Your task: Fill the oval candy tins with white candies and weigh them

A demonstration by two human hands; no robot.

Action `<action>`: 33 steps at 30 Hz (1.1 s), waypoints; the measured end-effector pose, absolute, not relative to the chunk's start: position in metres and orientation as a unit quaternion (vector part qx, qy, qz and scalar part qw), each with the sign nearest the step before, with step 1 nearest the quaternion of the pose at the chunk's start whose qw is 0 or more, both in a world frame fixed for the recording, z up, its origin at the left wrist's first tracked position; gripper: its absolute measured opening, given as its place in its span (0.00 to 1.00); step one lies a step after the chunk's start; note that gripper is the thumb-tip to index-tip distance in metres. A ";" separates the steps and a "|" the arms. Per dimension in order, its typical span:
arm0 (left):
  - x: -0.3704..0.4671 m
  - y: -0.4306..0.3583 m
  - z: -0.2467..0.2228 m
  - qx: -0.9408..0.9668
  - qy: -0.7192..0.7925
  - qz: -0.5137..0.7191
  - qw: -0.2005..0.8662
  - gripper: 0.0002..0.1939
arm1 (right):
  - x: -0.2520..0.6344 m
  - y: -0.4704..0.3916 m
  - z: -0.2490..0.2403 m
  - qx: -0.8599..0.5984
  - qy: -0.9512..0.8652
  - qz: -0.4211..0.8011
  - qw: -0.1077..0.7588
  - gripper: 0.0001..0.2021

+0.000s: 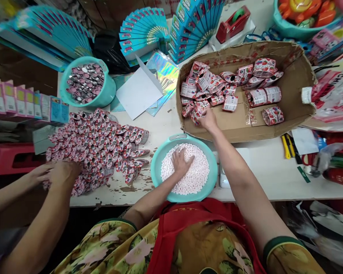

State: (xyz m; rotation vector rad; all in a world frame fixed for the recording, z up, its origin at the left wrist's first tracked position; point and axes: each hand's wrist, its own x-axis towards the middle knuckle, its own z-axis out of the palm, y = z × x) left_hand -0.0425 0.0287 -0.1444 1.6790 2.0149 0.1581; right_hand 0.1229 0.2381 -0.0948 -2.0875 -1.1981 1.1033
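My left hand (182, 161) lies with its fingers spread on small pale pink pieces (193, 179) that fill a turquoise basin (213, 167). Over the near left part of a cardboard box (234, 135) is my right hand (208, 119), its fingers closed around a red and white printed wrapper (198, 114). More such wrappers (215, 83), shaped like short open tubes, lie loosely heaped in the box's left half, with a few (273, 115) farther right. Where my right fingertips meet the wrapper is partly hidden.
Another person's hands (63, 173) touch a dense cluster of upright wrappers (94, 144) on the left. A turquoise bucket (110, 89) of small round pieces stands behind them. Blue fanned cards (144, 32), a red tape dispenser (233, 24) and a yellow cutter (287, 146) are also on the table.
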 end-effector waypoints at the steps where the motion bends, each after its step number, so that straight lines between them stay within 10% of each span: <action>1: -0.037 0.028 -0.144 0.626 0.731 0.063 0.263 0.32 | 0.133 0.224 -0.084 -0.756 -0.453 0.386 0.273 0.19; 9: -0.010 0.017 -0.135 0.688 0.622 0.099 0.361 0.15 | 0.190 0.053 -0.011 -0.618 -0.321 0.489 0.525 0.29; 20: -0.049 0.028 -0.119 0.197 0.493 0.230 0.816 0.18 | 0.159 -0.116 -0.015 -0.643 -0.175 0.596 0.449 0.31; 33: -0.048 0.038 -0.037 0.175 0.443 0.334 0.813 0.18 | 0.101 -0.092 -0.030 -0.666 -0.312 0.520 0.435 0.22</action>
